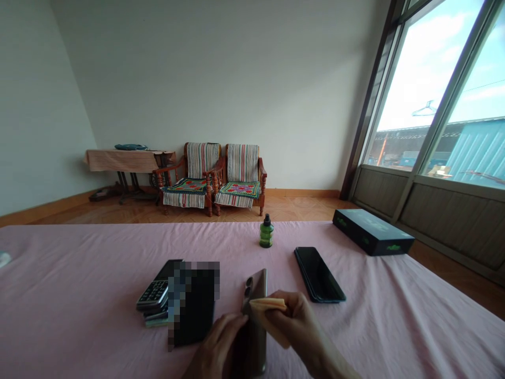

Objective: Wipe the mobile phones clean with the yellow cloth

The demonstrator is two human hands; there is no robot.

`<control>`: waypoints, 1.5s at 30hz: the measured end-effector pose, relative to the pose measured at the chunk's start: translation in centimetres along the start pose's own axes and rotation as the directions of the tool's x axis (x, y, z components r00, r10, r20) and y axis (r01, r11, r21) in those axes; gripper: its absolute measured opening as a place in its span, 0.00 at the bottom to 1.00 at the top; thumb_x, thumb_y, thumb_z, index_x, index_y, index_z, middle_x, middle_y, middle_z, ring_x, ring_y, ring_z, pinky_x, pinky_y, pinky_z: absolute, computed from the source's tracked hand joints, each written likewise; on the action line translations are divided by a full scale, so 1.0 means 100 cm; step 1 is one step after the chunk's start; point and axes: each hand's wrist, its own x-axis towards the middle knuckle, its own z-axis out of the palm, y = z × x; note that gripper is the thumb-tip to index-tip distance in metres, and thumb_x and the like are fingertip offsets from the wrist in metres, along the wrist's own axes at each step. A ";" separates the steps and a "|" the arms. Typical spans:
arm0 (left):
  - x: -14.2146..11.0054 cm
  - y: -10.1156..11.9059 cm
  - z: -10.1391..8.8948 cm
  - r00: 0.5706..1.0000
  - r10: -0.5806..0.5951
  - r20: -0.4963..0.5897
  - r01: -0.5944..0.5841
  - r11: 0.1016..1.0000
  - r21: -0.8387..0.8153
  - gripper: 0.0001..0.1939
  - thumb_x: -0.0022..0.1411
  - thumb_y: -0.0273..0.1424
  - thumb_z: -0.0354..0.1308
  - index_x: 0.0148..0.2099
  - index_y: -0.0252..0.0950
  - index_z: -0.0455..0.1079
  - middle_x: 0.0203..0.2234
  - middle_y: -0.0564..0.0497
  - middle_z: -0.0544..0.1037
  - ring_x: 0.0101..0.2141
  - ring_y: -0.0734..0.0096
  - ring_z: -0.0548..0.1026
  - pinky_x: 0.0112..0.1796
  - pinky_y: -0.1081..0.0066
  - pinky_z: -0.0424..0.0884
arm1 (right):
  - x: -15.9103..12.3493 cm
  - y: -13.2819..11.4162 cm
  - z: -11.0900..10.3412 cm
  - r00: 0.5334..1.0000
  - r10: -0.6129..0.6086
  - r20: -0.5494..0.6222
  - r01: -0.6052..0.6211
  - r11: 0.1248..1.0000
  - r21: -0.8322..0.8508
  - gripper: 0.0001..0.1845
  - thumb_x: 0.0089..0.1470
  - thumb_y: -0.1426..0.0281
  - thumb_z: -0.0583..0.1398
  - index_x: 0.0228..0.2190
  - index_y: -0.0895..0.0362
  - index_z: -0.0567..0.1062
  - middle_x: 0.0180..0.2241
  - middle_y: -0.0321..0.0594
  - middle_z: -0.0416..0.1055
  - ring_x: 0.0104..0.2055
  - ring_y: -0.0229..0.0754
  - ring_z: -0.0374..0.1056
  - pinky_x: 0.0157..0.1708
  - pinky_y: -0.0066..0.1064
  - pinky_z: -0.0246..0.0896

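Note:
Near the front of the bed-like surface, my left hand (221, 339) grips a brownish-grey smartphone (259, 285), tilted on its edge with its camera bump toward the left. My right hand (296, 317) pinches a folded orange-yellow cloth (272, 303) against the phone's edge. Left of my hands lies a dark flat device (196, 316), partly pixelated. Beside it is a small stack of phones, topped by a keypad phone (154, 292). To the right rests a black smartphone (319, 275), screen up. The lower part of the held phone is partly hidden by my fingers.
A green spray bottle (266, 235) stands upright beyond my hands on the pink sheet (98, 273). A black box (371, 231) lies at the right far corner. Two wooden chairs (239, 181) and a cloth-covered table (120, 160) stand by the wall; windows are on the right.

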 end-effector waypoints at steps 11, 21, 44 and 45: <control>0.002 0.004 -0.009 0.946 -0.185 -0.267 0.169 0.982 -0.080 0.18 0.64 0.37 0.49 0.53 0.38 0.67 0.47 0.44 0.76 0.50 0.57 0.73 0.48 0.66 0.71 | 0.009 0.030 -0.009 0.991 0.057 -0.121 -0.047 0.996 0.082 0.14 0.40 0.61 0.65 0.21 0.61 0.72 0.16 0.31 0.60 0.18 0.30 0.51 0.19 0.24 0.42; 0.008 0.010 -0.013 0.822 -0.564 -0.082 0.439 0.719 -0.540 0.29 0.50 0.50 0.61 0.47 0.33 0.70 0.30 0.49 0.77 0.33 0.57 0.76 0.25 0.69 0.74 | -0.015 0.036 -0.028 0.986 -0.085 -0.143 0.050 0.971 -0.233 0.12 0.46 0.64 0.63 0.19 0.60 0.75 0.20 0.33 0.60 0.23 0.33 0.55 0.22 0.25 0.46; 0.071 0.053 0.024 0.824 -0.515 0.236 0.494 0.450 -0.744 0.23 0.45 0.48 0.66 0.32 0.34 0.68 0.20 0.59 0.65 0.19 0.80 0.62 0.16 0.81 0.52 | -0.011 0.013 -0.112 0.776 -0.252 -0.578 0.081 0.949 -0.306 0.18 0.44 0.59 0.63 0.33 0.59 0.80 0.24 0.39 0.70 0.26 0.41 0.64 0.21 0.26 0.55; 0.080 0.057 0.032 0.826 -0.513 0.233 0.490 0.449 -0.747 0.22 0.46 0.47 0.66 0.33 0.33 0.68 0.21 0.58 0.67 0.20 0.80 0.63 0.16 0.81 0.52 | -0.004 0.010 -0.120 0.736 -0.249 -0.630 0.080 0.955 -0.284 0.18 0.42 0.60 0.63 0.33 0.59 0.80 0.24 0.38 0.71 0.26 0.41 0.65 0.22 0.26 0.57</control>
